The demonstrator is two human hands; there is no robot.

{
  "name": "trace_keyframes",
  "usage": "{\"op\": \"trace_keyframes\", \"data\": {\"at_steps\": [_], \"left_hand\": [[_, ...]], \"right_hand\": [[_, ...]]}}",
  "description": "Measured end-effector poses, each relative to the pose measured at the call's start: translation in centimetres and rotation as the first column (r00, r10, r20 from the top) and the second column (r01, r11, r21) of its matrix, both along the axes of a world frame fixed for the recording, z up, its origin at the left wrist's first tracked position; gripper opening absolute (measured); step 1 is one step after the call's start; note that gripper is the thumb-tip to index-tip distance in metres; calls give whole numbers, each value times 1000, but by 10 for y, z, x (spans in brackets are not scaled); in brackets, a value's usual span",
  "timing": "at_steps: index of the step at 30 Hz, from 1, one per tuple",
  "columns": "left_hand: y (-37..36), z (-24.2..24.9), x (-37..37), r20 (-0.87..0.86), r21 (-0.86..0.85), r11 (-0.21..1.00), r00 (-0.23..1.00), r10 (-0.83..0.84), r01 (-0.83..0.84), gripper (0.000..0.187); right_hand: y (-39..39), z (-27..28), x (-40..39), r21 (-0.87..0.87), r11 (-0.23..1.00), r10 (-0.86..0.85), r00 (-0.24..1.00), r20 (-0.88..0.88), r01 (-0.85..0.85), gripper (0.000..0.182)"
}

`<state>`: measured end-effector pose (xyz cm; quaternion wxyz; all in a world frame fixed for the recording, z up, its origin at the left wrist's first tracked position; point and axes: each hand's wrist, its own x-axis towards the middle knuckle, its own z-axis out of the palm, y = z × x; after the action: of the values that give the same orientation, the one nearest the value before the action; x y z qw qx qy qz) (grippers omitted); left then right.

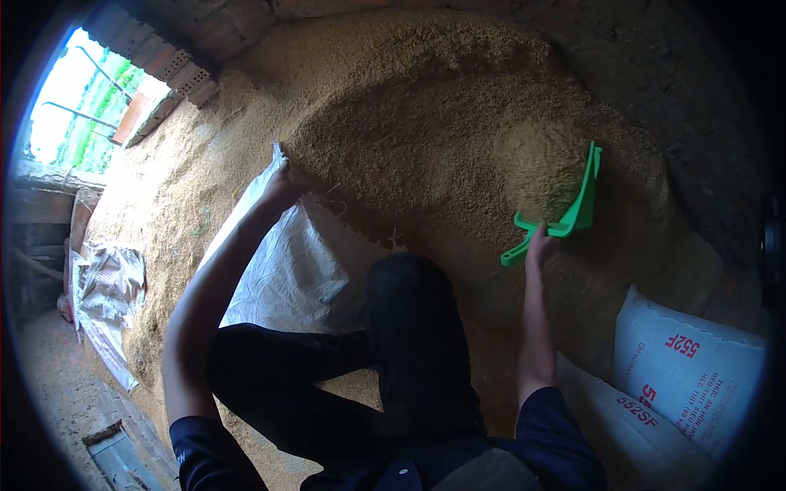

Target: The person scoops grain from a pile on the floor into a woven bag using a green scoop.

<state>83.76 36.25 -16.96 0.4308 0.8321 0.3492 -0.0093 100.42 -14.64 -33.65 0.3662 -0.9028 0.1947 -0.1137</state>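
Nearest: the person's dark-trousered legs (422,327), bent, at the near edge of the grain pile (393,123). White woven sack (282,274) lay between the legs and the left hand, its upper edge pulled up into a point. Left hand (282,190) was closed on that edge; individual fingers were too dark to separate.

Right hand (542,245) was closed around the green scoop (583,209) where its handle met the pan, well apart from the left hand. Scoop was smooth, hard-looking, plastic-like, with a raised back wall; handle stuck out toward the sack side. Its pan was tilted, back wall toward the pile's right edge. Loose grain (536,168), tan and motion-blurred, was in front of the pan; could not tell how much touched it.

Near right corner of the pile: two pale, smooth, full-looking bags with red print, one marked 552SF (626,421), the other marked 552F (688,368), partly overlapping.

Left edge of the pile: crumpled whitish sheet (113,286), wrinkled. Pile itself was tan, granular, sloping, with a darker hollow beyond the hands. Far left corner: hollow bricks (176,69) beside a bright opening (78,106) showing greenery.
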Motion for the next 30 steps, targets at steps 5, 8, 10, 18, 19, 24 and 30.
{"op": "trace_keyframes", "data": {"at_steps": [5, 8, 10, 18, 19, 24, 30], "left_hand": [[-21, 32, 4, -73, -85, 992, 994, 86, -92, 76], [-15, 26, 3, -99, -77, 991, 990, 99, -107, 74], [-27, 45, 4, -92, -71, 990, 989, 119, -126, 74], [-20, 35, -7, 28, 94, 992, 996, 82, -84, 68], [-14, 26, -8, 39, 149, 988, 999, 26, -32, 64], [-31, 50, -18, 211, 34, 999, 977, 22, -29, 58], [-27, 46, -21, -43, 236, 966, 992, 116, -103, 78]], "right_hand": [[87, 4, -14, 152, 922, 387, 880, -277, -357, 53], [159, 30, -48, 142, 770, 611, 655, -446, -622, 59], [193, 44, -65, 200, 702, 675, 550, -492, -683, 61], [223, 119, -133, 432, 490, 872, 424, -245, -757, 38], [226, 127, -132, 304, 379, 925, 356, -129, -874, 33], [245, 130, -114, 31, 313, 950, 312, -27, -949, 29], [255, 115, -73, -112, 477, 879, 472, 67, -872, 26]]}}
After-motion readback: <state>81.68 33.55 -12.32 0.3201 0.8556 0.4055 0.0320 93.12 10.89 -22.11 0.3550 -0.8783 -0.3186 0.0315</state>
